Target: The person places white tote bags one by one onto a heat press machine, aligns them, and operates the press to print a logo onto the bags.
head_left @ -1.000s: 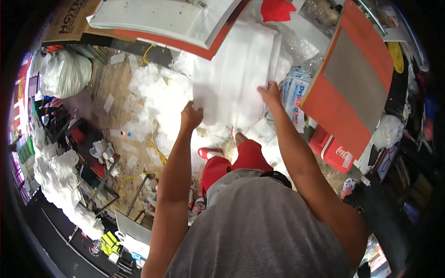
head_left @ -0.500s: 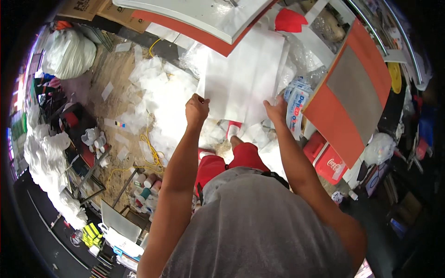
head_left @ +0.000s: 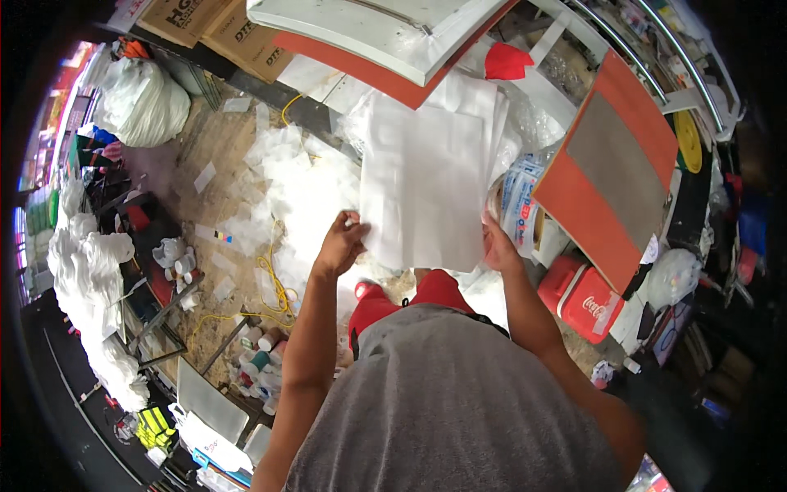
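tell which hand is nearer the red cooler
The right hand, at the right edge of the white sheet, with the red cooler off to that side; the left hand is across the sheet, farther away.

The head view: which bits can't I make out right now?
In the head view:
The person's right foot: hidden by the white sheet.
Grip: left hand and right hand are by the sheet's side edges; too small to tell whether either pinches it.
White-topped panel: cut off by the upper edge.
Clutter at the right rim: too dark.
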### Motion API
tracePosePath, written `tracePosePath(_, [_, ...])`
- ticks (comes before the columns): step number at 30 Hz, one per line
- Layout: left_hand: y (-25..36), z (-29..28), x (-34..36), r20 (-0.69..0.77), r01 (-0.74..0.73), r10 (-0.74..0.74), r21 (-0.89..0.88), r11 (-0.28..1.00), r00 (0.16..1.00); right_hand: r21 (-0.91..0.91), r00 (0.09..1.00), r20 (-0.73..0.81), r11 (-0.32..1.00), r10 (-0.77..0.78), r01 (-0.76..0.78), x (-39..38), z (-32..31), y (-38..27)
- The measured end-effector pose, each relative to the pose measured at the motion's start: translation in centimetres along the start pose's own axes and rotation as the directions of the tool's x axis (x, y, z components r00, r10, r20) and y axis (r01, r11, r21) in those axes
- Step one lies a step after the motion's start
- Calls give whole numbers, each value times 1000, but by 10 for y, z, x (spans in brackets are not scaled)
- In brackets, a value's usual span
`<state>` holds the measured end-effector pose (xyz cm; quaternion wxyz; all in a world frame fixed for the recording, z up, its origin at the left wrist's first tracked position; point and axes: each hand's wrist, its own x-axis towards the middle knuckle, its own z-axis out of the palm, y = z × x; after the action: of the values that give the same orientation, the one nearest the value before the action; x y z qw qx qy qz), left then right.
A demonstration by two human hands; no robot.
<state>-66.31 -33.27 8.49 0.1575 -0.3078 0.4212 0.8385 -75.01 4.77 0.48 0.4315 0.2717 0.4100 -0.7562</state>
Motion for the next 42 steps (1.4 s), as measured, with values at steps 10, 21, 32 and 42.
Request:
tracePosePath(10, [-53, -64, -92, 58, -121, 106, 409, 904, 993, -655, 851, 8, 641, -526, 402, -46, 49, 59])
tracePosePath(21, [33, -11, -206, 167, -612, 635, 530, 587, 754, -603, 438, 62, 315, -897, 732, -233, 142, 93])
tracePosePath(32, [29, 122, -258, 435, -769, 643, 463, 441, 631, -524, 246, -53, 237, -968, 818, -391, 117, 112])
tracePosePath(42, [48, 394, -101, 523, -691, 516, 692, 207, 678, -667, 257, -395, 467, -882, 580, -403, -13, -118])
